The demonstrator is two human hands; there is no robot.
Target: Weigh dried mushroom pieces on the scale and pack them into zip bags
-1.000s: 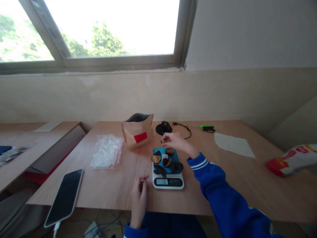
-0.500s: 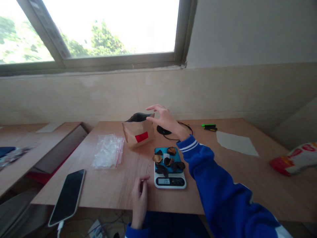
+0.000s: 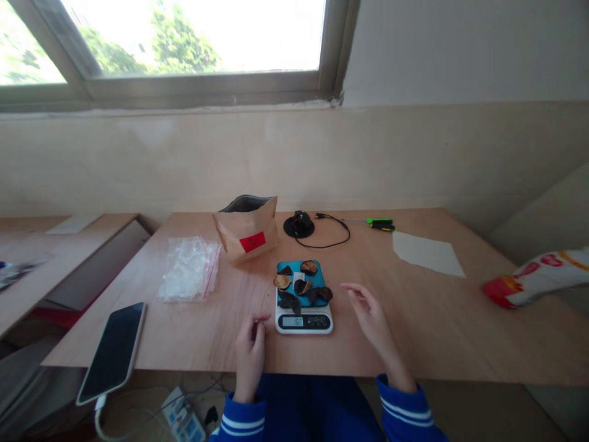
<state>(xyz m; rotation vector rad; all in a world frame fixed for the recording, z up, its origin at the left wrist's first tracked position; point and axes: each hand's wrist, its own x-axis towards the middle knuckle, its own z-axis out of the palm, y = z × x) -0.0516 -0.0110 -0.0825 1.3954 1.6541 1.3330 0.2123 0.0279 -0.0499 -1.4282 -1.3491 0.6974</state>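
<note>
Several curled, dried slices, dark brown to tan, lie on the blue platform of a small white digital kitchen scale. Its lit display seems to read 160, though a decimal point is too small to tell. My left hand rests on the table just left of the scale, fingers curled in, with nothing visible in it. To the right of the scale is my right hand, its fingers stretched out and holding nothing. Behind the scale stands an open brown paper pouch with a red label; its contents are hidden.
Clear zip bags lie left of the pouch, and a phone on a white cable sits at the front left edge. Farther back are a black round-based device, a cable and screwdrivers. Paper and a red-white packet lie right.
My right hand has come back from the pouch's opening to the table beside the scale. The display has dropped from about 200 to 160. My left hand stays in place.
</note>
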